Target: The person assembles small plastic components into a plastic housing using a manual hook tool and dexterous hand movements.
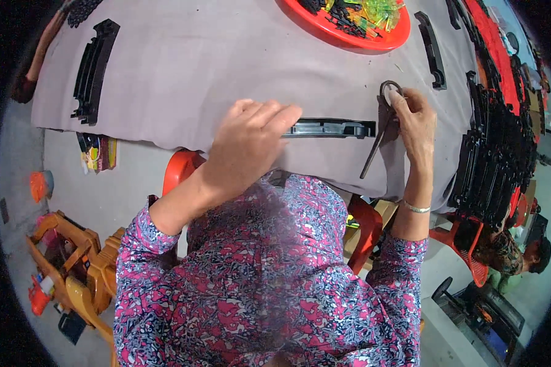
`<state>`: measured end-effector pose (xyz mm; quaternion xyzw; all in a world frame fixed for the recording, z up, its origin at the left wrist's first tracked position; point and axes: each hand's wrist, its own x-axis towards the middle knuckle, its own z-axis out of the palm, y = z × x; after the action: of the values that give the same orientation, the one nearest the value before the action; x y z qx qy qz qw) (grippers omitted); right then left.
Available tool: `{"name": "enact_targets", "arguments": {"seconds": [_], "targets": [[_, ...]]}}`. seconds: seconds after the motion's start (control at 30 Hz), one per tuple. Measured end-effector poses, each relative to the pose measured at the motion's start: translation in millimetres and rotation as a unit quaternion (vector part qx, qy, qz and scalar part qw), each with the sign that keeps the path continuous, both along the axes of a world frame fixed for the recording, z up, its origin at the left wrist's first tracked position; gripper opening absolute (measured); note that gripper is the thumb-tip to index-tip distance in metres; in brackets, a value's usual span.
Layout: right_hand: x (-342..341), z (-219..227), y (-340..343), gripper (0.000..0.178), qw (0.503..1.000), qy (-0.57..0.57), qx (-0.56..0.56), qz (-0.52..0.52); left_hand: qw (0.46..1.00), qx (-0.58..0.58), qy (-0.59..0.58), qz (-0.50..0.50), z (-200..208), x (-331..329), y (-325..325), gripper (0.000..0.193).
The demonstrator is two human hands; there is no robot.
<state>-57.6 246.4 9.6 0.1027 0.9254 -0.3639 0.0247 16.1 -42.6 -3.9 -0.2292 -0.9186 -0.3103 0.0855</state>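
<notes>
A long black plastic piece [330, 128] lies across the near edge of the grey-covered table, in front of my body. My left hand [248, 137] is over its left end with the fingers closed on it; that end is hidden under the hand. Off the piece's right end, my right hand [416, 122] pinches a dark thin rod with a ring at its top [376, 144]. The rod slants down to the left, its tip apart from the black piece.
A red basin [349, 37] holds black and yellow-green small parts at the far side. Similar black pieces lie at the left [95, 73] and right [431, 52]. Many black parts are stacked [490, 165] along the right edge. Another person [514, 254] is at the right.
</notes>
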Motion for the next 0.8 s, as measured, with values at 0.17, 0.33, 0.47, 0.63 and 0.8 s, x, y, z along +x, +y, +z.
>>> {"name": "enact_targets", "arguments": {"seconds": [0.17, 0.33, 0.47, 0.63, 0.8], "targets": [[42.2, 24.9, -35.4, 0.025, 0.984, 0.179, -0.015, -0.016, 1.0, -0.021, -0.015, 0.0, 1.2, -1.3, -3.8, 0.037], [69.0, 20.7, -75.0, 0.023, 0.986, 0.028, -0.126, 0.103, 1.0, -0.016, -0.001, -0.004, 0.4, -2.4, -1.5, 0.037], [70.3, 32.2, -86.0, 0.027, 0.984, -0.019, -0.004, 0.174, 1.0, 0.021, -0.001, -0.004, -4.0, -1.5, 0.7, 0.037], [68.4, 31.4, -83.6, 0.031, 0.98, -0.089, -0.117, 0.136, 0.999, 0.033, 0.013, -0.002, -7.2, -3.4, 3.1, 0.037], [65.8, 25.1, -86.5, 0.032, 0.973, -0.056, -0.192, 0.116, 0.997, 0.07, 0.011, -0.025, -5.4, -7.6, -1.5, 0.037]]}}
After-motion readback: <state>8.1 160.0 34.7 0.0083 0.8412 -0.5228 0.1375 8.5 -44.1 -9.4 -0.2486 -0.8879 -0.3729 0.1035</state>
